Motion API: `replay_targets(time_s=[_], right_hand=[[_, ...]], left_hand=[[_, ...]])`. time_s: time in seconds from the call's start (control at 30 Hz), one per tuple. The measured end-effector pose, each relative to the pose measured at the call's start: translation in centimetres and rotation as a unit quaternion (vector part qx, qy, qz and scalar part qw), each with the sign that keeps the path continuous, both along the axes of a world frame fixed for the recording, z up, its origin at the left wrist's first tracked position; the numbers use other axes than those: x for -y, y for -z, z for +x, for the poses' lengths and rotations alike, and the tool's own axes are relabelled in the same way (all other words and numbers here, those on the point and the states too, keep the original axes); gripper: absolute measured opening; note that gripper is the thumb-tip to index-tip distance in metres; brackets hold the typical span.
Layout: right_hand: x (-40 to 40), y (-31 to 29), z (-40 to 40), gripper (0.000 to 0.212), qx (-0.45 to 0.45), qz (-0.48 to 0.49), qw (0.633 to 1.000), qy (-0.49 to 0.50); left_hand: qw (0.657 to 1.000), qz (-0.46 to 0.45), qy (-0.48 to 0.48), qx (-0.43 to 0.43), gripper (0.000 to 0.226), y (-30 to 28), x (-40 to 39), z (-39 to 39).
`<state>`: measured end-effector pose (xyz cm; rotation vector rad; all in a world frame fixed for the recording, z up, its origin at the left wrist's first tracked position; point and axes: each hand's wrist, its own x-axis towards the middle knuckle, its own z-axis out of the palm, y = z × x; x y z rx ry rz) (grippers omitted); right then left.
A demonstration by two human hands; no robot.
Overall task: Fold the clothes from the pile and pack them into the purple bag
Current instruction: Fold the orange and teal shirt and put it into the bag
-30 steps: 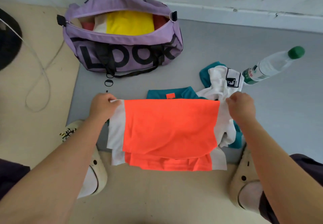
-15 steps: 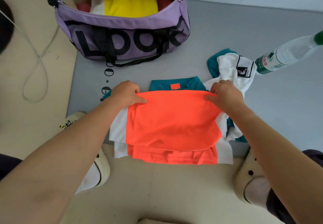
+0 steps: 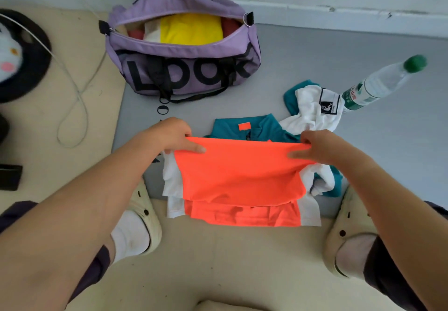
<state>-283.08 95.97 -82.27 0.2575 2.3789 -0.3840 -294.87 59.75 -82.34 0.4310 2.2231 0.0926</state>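
While both hands now pinch it, orange shirt (image 3: 240, 172) edge lifts

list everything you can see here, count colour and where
purple bag: 1, purple with black lettering, unzipped, by the wall
folded clothes in bag: several, yellow on top, red and cream beside
orange shirt: 1, orange and white, centre, being folded
clothes pile: teal and white garments, behind and right of the shirt
water bottle: 1, clear, green cap, right
cable: 1, pale, left floor
dark round object: 1, black, far left
slippers: 2, cream, on the feet
left hand: grips the shirt's left edge
right hand: grips the right edge
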Motion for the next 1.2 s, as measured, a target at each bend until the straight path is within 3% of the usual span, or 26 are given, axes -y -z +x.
replay_targets(time_s=[0.1,0.2,0.4,0.47,0.53,0.63,0.8,0.87,0.93,1.03,1.1,1.2], right_hand=[[0.8,-3.7,-0.6,0.057,-0.054,0.020,0.998,-0.002],[0.8,-9.0,-1.6,0.063,-0.184,0.024,0.983,0.006],[1.0,-19.8,-3.6,0.054,-0.445,0.000,0.894,0.052],[1.2,-21.9,-3.4,0.049,-0.486,0.001,0.872,0.067],[1.7,-22.8,-2.6,0.044,-0.495,-0.004,0.865,0.078],[2.6,-21.0,-0.8,0.040,-0.454,-0.006,0.886,0.095],[3.8,-12.8,3.3,0.039,-0.308,-0.004,0.943,0.127],[4.1,-9.2,5.0,0.041,-0.209,-0.003,0.969,0.135],[4.4,-6.1,6.3,0.048,-0.047,0.014,0.994,0.102],[4.4,-3.2,6.8,0.066,0.160,0.040,0.986,0.037],[4.4,-1.8,6.3,0.053,0.138,0.065,0.988,0.036],[5.3,-0.2,5.0,0.027,-0.057,0.089,0.991,0.077]], left_hand=[[0.993,0.022,0.004,-0.113,0.080,-3.9,-0.7,0.3],[0.969,0.067,-0.037,-0.233,0.079,-9.2,-0.7,-0.1],[0.861,0.189,-0.096,-0.462,0.051,-20.1,-0.6,-1.8],[0.829,0.221,-0.094,-0.505,0.049,-22.3,-0.7,-1.8],[0.817,0.227,-0.097,-0.521,0.047,-22.8,-0.6,-0.8],[0.838,0.202,-0.123,-0.492,0.047,-20.3,-0.5,1.7],[0.909,0.142,-0.168,-0.355,0.051,-11.5,-0.4,7.5],[0.948,0.080,-0.176,-0.254,0.055,-8.0,-0.2,9.8],[0.983,-0.005,-0.156,-0.091,0.064,-5.2,-0.2,11.2],[0.977,-0.116,-0.130,0.126,0.064,-3.0,-0.8,11.2],[0.980,-0.138,-0.096,0.105,0.045,-1.8,-1.3,10.5],[0.991,-0.053,-0.082,-0.088,0.024,0.3,-2.5,9.6]])
